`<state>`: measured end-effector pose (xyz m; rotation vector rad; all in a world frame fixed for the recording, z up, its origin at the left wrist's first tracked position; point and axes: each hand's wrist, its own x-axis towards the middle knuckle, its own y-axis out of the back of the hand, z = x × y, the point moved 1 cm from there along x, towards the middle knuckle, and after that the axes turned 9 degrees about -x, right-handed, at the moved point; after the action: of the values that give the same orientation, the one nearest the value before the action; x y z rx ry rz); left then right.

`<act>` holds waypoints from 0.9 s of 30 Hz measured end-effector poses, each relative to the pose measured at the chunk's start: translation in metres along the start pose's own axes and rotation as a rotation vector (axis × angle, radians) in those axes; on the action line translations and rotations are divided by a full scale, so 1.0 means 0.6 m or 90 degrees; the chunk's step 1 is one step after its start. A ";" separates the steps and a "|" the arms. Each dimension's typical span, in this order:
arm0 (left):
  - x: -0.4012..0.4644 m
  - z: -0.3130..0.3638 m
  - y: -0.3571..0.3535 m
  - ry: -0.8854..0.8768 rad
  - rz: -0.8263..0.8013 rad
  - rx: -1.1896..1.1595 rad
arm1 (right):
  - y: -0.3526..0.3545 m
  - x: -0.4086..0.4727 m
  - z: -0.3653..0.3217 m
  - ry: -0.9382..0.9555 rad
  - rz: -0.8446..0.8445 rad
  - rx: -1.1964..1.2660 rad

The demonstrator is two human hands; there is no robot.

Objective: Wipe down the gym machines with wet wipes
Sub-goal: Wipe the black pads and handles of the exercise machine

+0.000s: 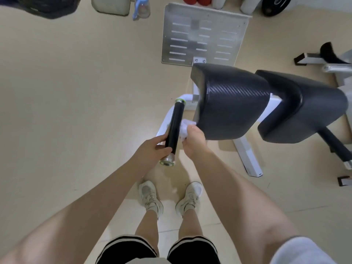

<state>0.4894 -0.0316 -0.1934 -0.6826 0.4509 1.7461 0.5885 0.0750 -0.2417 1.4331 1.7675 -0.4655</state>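
Note:
A black handle grip (174, 126) with silver, green-ringed end caps sticks out toward me from the machine's white frame (164, 124). My left hand (152, 149) holds the grip near its closer end, fingers wrapped around it. My right hand (194, 141) is closed on a crumpled white wet wipe (184, 128), which presses against the right side of the grip. Two black textured pads (231, 101) of the same machine sit just right of my hands.
A metal footplate (203, 35) lies flat on the beige floor beyond the pads. Red rollers (198, 0), a black weight plate (275, 4) and a blue-capped bottle (142, 8) line the far wall. Another machine's frame (323, 60) stands at the right. My feet are below the handle.

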 end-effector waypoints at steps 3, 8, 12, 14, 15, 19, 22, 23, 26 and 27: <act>0.000 -0.003 0.001 -0.011 -0.006 -0.022 | 0.006 -0.003 0.000 0.024 -0.115 0.038; -0.007 0.023 -0.009 -0.034 0.024 0.182 | 0.075 -0.092 -0.013 0.008 -0.214 -0.148; -0.043 0.085 -0.047 -0.075 -0.089 0.076 | 0.140 -0.163 -0.044 0.107 -0.246 -0.098; -0.063 0.114 -0.076 -0.057 -0.201 -0.057 | 0.174 -0.190 -0.065 0.123 -0.207 -0.038; -0.070 0.125 -0.090 -0.057 -0.215 -0.071 | 0.191 -0.200 -0.073 0.125 -0.190 -0.021; -0.074 0.162 -0.140 -0.108 -0.161 0.028 | 0.270 -0.230 -0.099 0.128 -0.129 -0.074; -0.070 0.186 -0.181 -0.136 -0.181 0.107 | 0.343 -0.233 -0.117 0.166 0.023 -0.141; -0.070 0.194 -0.198 -0.153 -0.197 0.132 | 0.368 -0.233 -0.122 0.173 0.053 -0.144; -0.070 0.211 -0.255 -0.187 -0.235 0.185 | 0.441 -0.228 -0.135 0.214 0.052 -0.147; -0.069 0.214 -0.276 -0.186 -0.240 0.201 | 0.464 -0.229 -0.138 0.246 0.045 -0.162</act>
<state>0.6284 0.0628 -0.0612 -0.2586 0.3559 1.3498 0.8263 0.1265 -0.0318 1.4645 1.9833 0.0820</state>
